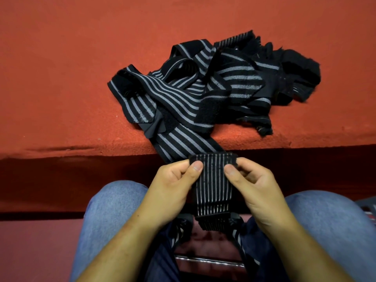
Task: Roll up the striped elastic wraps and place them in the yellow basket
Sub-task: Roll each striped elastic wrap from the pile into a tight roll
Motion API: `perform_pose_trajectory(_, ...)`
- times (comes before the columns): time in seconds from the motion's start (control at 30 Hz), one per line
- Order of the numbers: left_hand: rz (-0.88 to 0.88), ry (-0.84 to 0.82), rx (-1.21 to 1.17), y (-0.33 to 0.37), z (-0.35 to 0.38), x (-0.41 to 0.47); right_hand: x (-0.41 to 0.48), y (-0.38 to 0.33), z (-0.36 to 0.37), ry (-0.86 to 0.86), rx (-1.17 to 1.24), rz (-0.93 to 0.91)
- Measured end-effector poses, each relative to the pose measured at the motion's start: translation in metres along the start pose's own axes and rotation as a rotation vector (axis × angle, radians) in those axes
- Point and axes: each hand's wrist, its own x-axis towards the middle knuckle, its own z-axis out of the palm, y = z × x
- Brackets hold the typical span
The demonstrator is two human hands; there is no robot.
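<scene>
A tangled pile of black elastic wraps with grey stripes (205, 82) lies on the red surface (61, 78). One wrap runs from the pile over the front edge down to my hands. Its end (213, 186) is a black strip with thin pale lines, held flat between both hands above my lap. My left hand (175, 184) pinches its left edge with thumb on top. My right hand (252, 184) pinches the right edge the same way. The strip's lower end hangs between my knees. No yellow basket is in view.
The red surface's front edge (81, 151) runs across the middle, with a dark drop below it. My knees in blue jeans (109, 216) flank the hands. More striped wrap (179, 235) hangs between my legs above a metal bar (209, 260).
</scene>
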Motion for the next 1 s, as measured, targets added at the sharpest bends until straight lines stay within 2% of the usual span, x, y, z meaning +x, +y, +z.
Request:
perform_pose_trajectory(0.33, 0.017, 0.094, -0.092, 0.004, 0.002, 0.001, 0.001, 0.004, -0.001, 0.005, 0.099, 0.066)
perform_pose_trajectory(0.77, 0.087, 0.048, 0.058, 0.007, 0.001, -0.006, 0.002, 0.005, -0.002, 0.055, 0.134, 0.113)
perform_pose_trajectory(1.0, 0.127, 0.061, 0.054, 0.011, 0.001, -0.006, 0.002, 0.005, -0.001, 0.068, 0.106, 0.089)
